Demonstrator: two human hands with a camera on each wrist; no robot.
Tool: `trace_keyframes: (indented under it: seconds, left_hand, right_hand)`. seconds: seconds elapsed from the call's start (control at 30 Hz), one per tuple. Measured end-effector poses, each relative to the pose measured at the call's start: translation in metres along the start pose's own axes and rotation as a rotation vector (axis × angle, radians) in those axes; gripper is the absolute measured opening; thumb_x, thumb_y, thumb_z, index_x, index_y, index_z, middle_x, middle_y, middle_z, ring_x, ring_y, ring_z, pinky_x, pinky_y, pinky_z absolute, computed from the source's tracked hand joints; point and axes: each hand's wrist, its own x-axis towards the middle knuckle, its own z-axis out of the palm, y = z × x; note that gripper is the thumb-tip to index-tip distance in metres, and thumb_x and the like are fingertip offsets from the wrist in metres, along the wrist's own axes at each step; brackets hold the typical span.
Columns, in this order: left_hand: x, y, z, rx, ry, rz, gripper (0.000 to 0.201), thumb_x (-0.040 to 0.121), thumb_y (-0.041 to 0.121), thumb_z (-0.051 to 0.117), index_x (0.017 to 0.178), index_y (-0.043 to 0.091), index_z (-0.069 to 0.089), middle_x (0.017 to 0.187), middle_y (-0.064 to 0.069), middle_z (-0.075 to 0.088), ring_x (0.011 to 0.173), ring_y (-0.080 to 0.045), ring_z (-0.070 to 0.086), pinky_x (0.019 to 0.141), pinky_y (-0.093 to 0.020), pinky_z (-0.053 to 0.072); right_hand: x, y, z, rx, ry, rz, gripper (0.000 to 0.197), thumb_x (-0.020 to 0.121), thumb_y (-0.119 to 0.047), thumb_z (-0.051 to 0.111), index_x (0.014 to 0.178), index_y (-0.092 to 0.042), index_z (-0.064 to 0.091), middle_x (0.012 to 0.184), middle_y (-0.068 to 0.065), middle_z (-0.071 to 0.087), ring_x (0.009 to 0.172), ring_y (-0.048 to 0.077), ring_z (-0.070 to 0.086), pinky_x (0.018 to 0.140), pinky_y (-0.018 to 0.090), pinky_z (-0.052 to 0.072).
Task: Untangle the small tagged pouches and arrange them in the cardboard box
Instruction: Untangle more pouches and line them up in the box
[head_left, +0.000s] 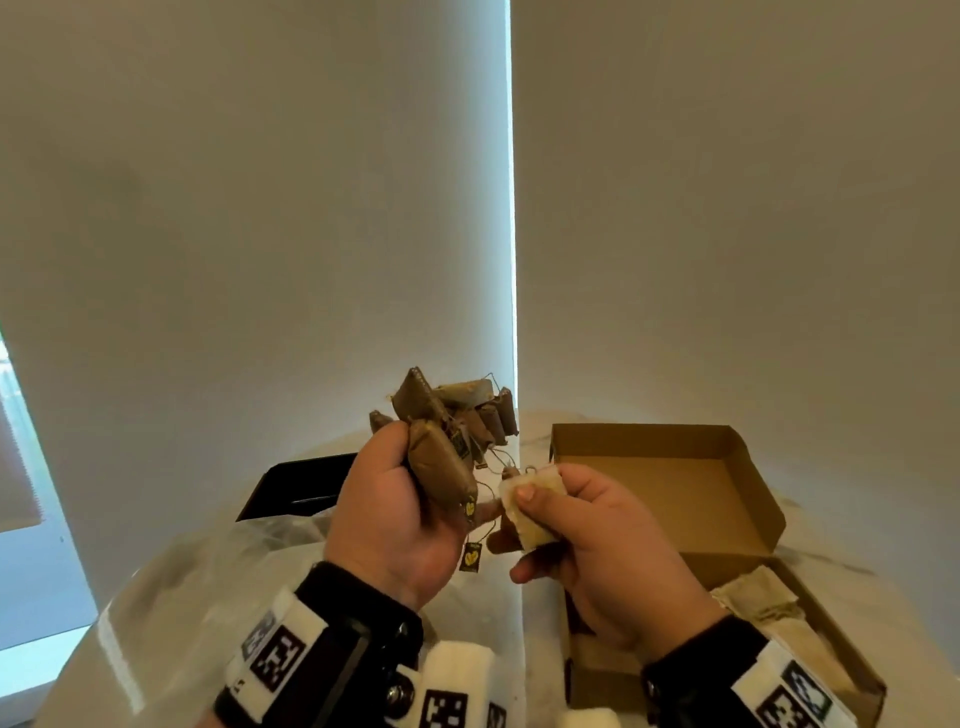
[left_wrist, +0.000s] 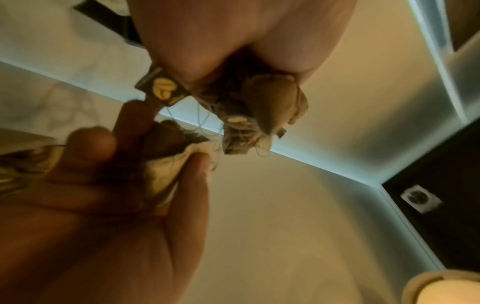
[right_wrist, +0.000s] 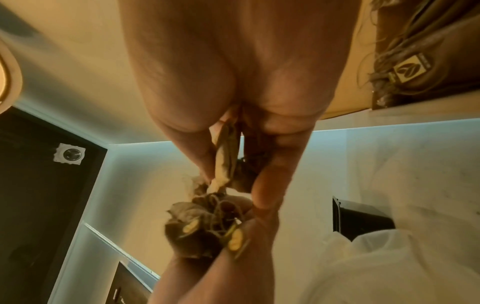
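My right hand (head_left: 587, 540) sits nearest me at about five o'clock, thumb and fingers pinching one pale pouch (head_left: 532, 506) by its upper edge, so I can draw it away from the rest without crushing it. Just to its left, at seven o'clock, my left hand (head_left: 395, 525) is curled round the brown cluster of pouches (head_left: 447, 431), held raised so the strings (head_left: 496, 460) and dark tags (head_left: 471, 556) hang free and I can see which thread binds which. The two hands stay close because the threads between them are short. Further off at three o'clock the cardboard box (head_left: 670, 488) lies open, a few pale pouches (head_left: 758, 597) already lying in its near half, in easy reach for the drop.
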Motion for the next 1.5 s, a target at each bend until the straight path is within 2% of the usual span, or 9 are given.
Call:
trace_keyframes:
  seconds: [0.1, 0.23, 0.5, 0.7, 0.77, 0.97, 1.2, 1.37, 1.5]
  left_hand:
    - [0.001, -0.013, -0.011, -0.105, 0.073, -0.058, 0.042, 0.1, 0.029, 0.037, 0.1, 0.005, 0.072, 0.077, -0.015, 0.069, 0.059, -0.025, 0.067, 0.056, -0.044, 0.058]
    - [0.004, -0.02, -0.034, -0.186, 0.132, -0.165, 0.049, 0.098, 0.034, 0.039, 0.12, 0.002, 0.069, 0.122, -0.028, 0.066, 0.113, -0.047, 0.063, 0.095, -0.067, 0.046]
    - [0.003, -0.029, -0.04, -0.237, 0.166, -0.237, 0.046, 0.098, 0.034, 0.039, 0.118, 0.006, 0.07, 0.112, -0.024, 0.072, 0.102, -0.044, 0.069, 0.085, -0.06, 0.054]
    - [0.002, -0.032, -0.041, -0.243, 0.233, -0.215, 0.042, 0.096, 0.032, 0.043, 0.117, 0.006, 0.07, 0.111, -0.024, 0.071, 0.092, -0.039, 0.07, 0.081, -0.054, 0.057]
    - [0.003, -0.033, -0.042, -0.25, 0.282, -0.205, 0.039, 0.096, 0.032, 0.046, 0.118, 0.011, 0.07, 0.11, -0.018, 0.073, 0.084, -0.031, 0.067, 0.071, -0.04, 0.056]
    - [-0.001, -0.035, -0.039, -0.253, 0.32, -0.193, 0.027, 0.095, 0.031, 0.049, 0.096, 0.016, 0.07, 0.071, -0.006, 0.069, 0.064, -0.019, 0.055, 0.062, -0.031, 0.043]
    - [0.0, -0.032, -0.042, -0.287, 0.263, -0.21, 0.042, 0.096, 0.033, 0.044, 0.122, 0.01, 0.067, 0.102, -0.015, 0.069, 0.082, -0.027, 0.063, 0.067, -0.035, 0.05]
    - [-0.002, -0.036, -0.041, -0.284, 0.24, -0.24, 0.035, 0.094, 0.031, 0.045, 0.11, 0.01, 0.067, 0.084, -0.012, 0.068, 0.066, -0.022, 0.061, 0.063, -0.032, 0.048]
    - [-0.004, -0.039, -0.041, -0.215, 0.23, -0.272, 0.031, 0.095, 0.028, 0.044, 0.097, 0.009, 0.069, 0.076, -0.011, 0.067, 0.058, -0.02, 0.058, 0.061, -0.031, 0.044]
  right_hand:
    - [0.001, 0.007, 0.004, -0.163, -0.058, 0.037, 0.011, 0.095, -0.013, 0.062, 0.098, -0.006, 0.07, 0.085, 0.009, 0.075, 0.072, 0.017, 0.07, 0.056, 0.03, 0.056]
    - [0.0, 0.016, 0.012, -0.378, -0.044, 0.035, 0.014, 0.095, -0.021, 0.063, 0.09, -0.013, 0.073, 0.08, 0.003, 0.074, 0.065, 0.01, 0.061, 0.053, 0.024, 0.05]
    - [-0.003, 0.017, 0.019, -0.593, 0.0, -0.041, 0.013, 0.092, -0.029, 0.067, 0.087, -0.02, 0.075, 0.084, 0.002, 0.076, 0.083, 0.019, 0.071, 0.077, 0.032, 0.06]
    - [0.0, 0.02, 0.012, -0.498, 0.047, -0.023, 0.014, 0.092, -0.028, 0.065, 0.089, -0.021, 0.076, 0.089, 0.001, 0.076, 0.085, 0.017, 0.069, 0.076, 0.029, 0.055]
    - [0.004, 0.023, 0.007, -0.393, 0.103, 0.012, 0.013, 0.092, -0.023, 0.064, 0.091, -0.017, 0.075, 0.094, 0.005, 0.075, 0.087, 0.019, 0.067, 0.074, 0.031, 0.053]
    - [0.01, 0.025, 0.004, 0.102, 0.184, 0.034, 0.016, 0.091, -0.009, 0.058, 0.101, 0.0, 0.067, 0.117, 0.027, 0.064, 0.113, 0.042, 0.062, 0.084, 0.047, 0.057]
    - [0.012, 0.025, 0.005, 0.228, 0.067, -0.004, 0.009, 0.077, -0.018, 0.067, 0.08, -0.012, 0.073, 0.12, 0.028, 0.064, 0.12, 0.041, 0.059, 0.085, 0.048, 0.052]
    - [0.007, 0.019, 0.008, 0.249, 0.104, -0.05, 0.007, 0.076, -0.017, 0.071, 0.081, -0.013, 0.074, 0.117, 0.03, 0.063, 0.11, 0.04, 0.059, 0.078, 0.043, 0.05]
    - [0.007, 0.017, 0.003, 0.206, 0.157, -0.11, 0.037, 0.077, -0.024, 0.062, 0.105, 0.0, 0.065, 0.094, 0.014, 0.064, 0.082, 0.025, 0.061, 0.071, 0.035, 0.051]
